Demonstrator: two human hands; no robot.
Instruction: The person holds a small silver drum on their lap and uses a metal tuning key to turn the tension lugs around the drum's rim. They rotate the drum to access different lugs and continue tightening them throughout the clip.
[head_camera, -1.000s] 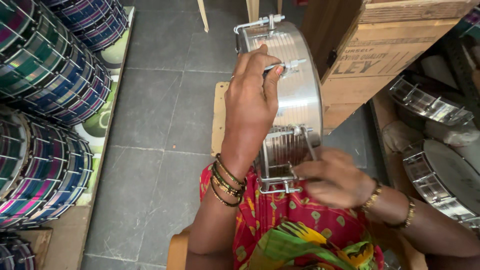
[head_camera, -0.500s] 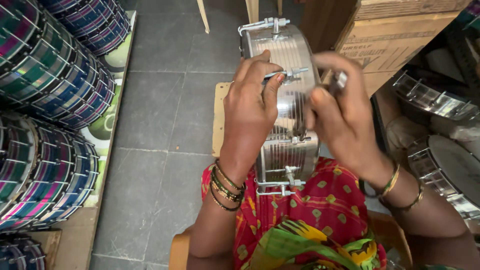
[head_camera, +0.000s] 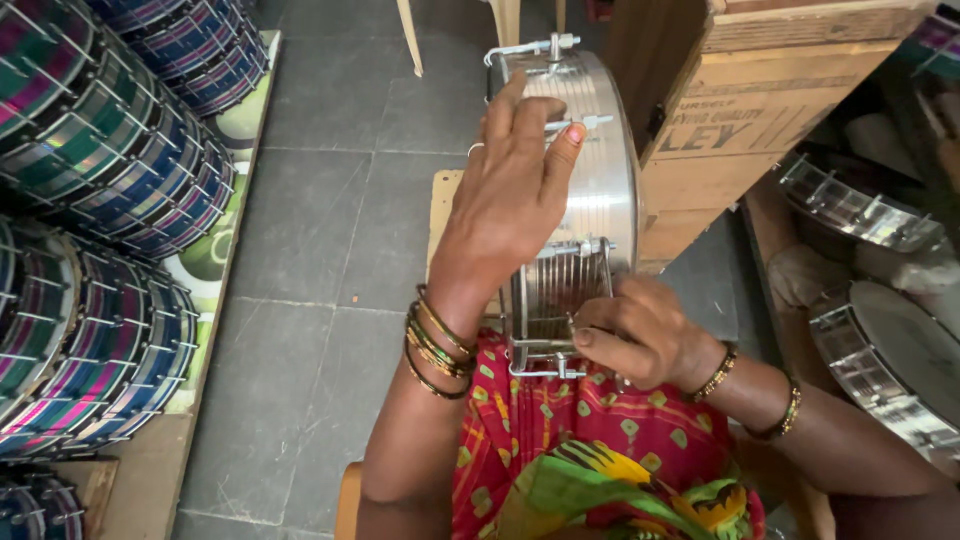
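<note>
The drum (head_camera: 590, 190) stands on edge; left hand (head_camera: 515, 200) grips its rim, right hand (head_camera: 635, 335) pinches a lug (nearer the lap).

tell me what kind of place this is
Probably a drum-making workshop or storeroom. Striped drums are stacked along the floor, bare metal drum shells sit by a wooden crate, and both hands work on a steel drum.

Drum shell (head_camera: 600, 190) glossy ribbed metal; crate (head_camera: 760, 110) rough wood; floor (head_camera: 330, 230) matt stone.
</note>
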